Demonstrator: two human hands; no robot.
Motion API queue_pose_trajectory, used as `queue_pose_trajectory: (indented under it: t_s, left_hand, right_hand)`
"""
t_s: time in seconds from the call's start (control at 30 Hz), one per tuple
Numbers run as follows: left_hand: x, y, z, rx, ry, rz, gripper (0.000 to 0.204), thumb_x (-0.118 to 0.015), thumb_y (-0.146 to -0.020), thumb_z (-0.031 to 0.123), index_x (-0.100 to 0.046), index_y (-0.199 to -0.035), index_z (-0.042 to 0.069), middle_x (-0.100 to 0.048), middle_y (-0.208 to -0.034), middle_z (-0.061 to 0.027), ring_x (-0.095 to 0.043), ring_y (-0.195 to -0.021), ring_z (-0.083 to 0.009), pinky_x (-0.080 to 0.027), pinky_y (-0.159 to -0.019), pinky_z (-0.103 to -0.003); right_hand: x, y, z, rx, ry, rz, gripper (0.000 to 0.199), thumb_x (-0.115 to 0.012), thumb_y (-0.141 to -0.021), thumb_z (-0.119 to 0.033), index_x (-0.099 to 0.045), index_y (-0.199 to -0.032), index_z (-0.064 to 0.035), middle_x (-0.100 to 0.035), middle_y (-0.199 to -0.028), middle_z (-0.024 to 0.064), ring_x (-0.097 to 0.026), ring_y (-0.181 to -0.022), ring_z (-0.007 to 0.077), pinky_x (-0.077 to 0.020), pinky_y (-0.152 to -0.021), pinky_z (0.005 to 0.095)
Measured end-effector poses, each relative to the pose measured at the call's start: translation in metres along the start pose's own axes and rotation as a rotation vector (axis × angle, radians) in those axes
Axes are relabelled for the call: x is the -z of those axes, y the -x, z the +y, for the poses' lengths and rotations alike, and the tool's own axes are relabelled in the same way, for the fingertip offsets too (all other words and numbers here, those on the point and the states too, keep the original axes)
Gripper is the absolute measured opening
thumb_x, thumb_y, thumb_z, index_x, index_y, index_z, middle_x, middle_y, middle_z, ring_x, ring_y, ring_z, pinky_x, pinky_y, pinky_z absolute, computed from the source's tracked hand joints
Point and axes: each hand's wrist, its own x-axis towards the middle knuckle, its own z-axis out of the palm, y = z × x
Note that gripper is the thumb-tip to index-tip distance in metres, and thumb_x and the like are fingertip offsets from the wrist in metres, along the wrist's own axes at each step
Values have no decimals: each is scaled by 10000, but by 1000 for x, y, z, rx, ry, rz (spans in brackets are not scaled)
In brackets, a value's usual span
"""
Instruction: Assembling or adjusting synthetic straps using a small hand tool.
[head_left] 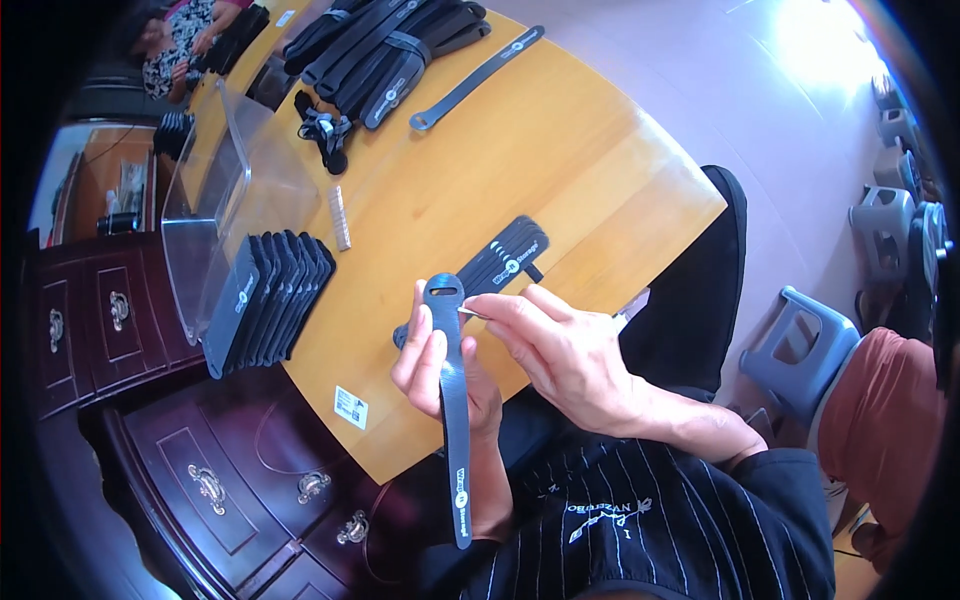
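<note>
A long black strap (455, 400) with a slotted round end and white print hangs upright in front of me. My left hand (425, 372) is closed around its upper part, below the slot. At the slotted end, my right hand (585, 365) pinches a small, thin, pale thing against the strap's right edge; its kind is too small to tell. Just beyond my hands lies a stack of black straps (515, 250), partly hidden by them.
On the wooden table (600, 180), a row of strap bundles (270, 300) stands left beside a clear plastic box (200, 235). Farther back lie a strap pile (370, 60) and a single strap (480, 78). Grey stools (800, 335) and a person's reddish-brown clothing (880, 410) are right; another person (185, 50) sits far left.
</note>
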Motion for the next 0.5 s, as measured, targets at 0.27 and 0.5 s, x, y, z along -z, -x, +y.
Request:
queue_pose_trajectory:
  t_s: [0.27,0.5]
  left_hand:
    - [-5,-8,-2,-12,-1,-52,260,-509,-959,105,-378,-1133,-37,-419,-1155,-179,-527,-1140,-442,-526,-922,-463]
    - [-17,-7,-5,-21,39,-27,242,-506,-959,94,-389,-1130,-31,-419,-1163,-175,-523,-1147,-433,-483,-968,-506]
  right_hand:
    - [-5,-5,10,-141,-443,51,260,-588,-875,-74,-597,-1135,-64,-602,-861,91,-630,-720,227,-515,-623,269]
    - [-10,-6,13,-92,-302,166,220,-600,-865,-76,-609,-1085,-73,-590,-837,83,-625,-697,234,-503,-589,295]
